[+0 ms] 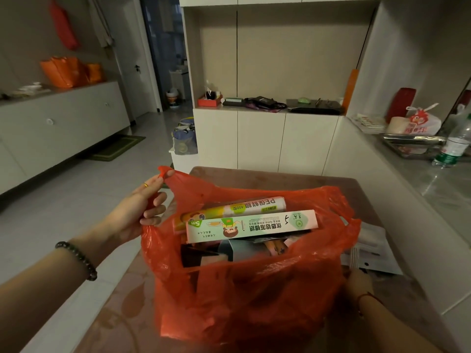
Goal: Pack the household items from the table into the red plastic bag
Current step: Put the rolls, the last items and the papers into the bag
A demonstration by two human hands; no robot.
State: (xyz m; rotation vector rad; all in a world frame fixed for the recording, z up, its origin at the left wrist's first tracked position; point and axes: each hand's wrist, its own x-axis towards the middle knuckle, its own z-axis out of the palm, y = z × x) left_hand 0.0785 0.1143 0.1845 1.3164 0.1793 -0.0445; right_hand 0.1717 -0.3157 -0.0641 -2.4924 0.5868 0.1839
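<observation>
A red plastic bag (254, 289) stands open on the brown table (280, 178). Inside it lie a long white and green foil box (252, 226), a cling film roll (244, 206) behind it, and several darker items underneath. My left hand (142, 210) grips the bag's left handle and lifts it. My right hand (359, 281) rests at the bag's right side, touching flat white packets (372, 253) on the table; the bag partly hides its fingers, so I cannot tell if it holds them.
A grey counter (433, 179) runs along the right with a plastic bottle (456, 143), a metal tray and a tied bag. White cabinets stand behind the table, with clutter on a shelf. Tiled floor lies to the left.
</observation>
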